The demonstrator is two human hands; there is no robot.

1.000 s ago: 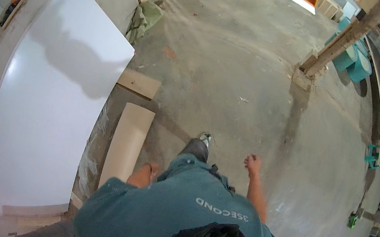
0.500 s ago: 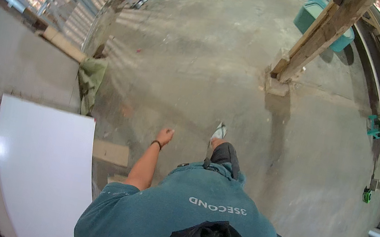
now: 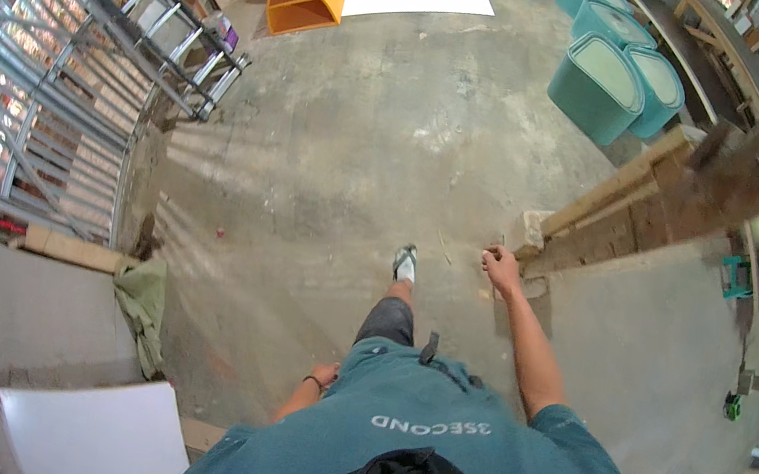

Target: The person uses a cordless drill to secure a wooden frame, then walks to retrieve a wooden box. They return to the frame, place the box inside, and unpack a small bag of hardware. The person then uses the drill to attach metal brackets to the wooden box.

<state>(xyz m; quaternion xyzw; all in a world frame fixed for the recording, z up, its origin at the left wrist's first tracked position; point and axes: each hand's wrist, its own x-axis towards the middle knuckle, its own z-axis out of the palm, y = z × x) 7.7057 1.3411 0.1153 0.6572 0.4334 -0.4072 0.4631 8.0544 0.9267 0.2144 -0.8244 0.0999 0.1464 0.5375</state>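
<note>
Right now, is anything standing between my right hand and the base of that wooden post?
Nothing visible stands between your right hand and the pale block at the foot of the wooden post, just up and right in view; the gap's depth is unclear.

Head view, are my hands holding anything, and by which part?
Nothing shows in the right hand; the left hand, partly hidden by the shirt, I can't tell.

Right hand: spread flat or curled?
Loosely curled: the right hand shows fingers bent inward rather than stretched out. Whether anything small is inside, cannot tell.
</note>
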